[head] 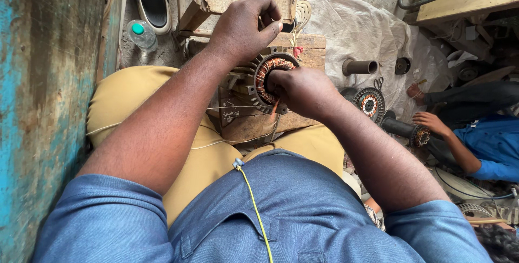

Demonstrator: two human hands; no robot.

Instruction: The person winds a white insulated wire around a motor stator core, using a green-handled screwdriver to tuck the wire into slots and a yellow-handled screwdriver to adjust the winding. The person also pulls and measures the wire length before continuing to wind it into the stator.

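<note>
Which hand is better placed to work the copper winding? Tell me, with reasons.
Likely the right hand: its fingers are already inside the stator at the copper winding. The left hand is pinched above the rim.

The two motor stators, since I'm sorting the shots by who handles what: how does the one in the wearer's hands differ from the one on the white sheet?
The held stator stands on edge on a wooden block, gripped by the left hand and right hand. The loose stator lies flat on the white sheet, untouched. The held one looks larger in frame. Both show copper windings inside a dark ring.
</note>
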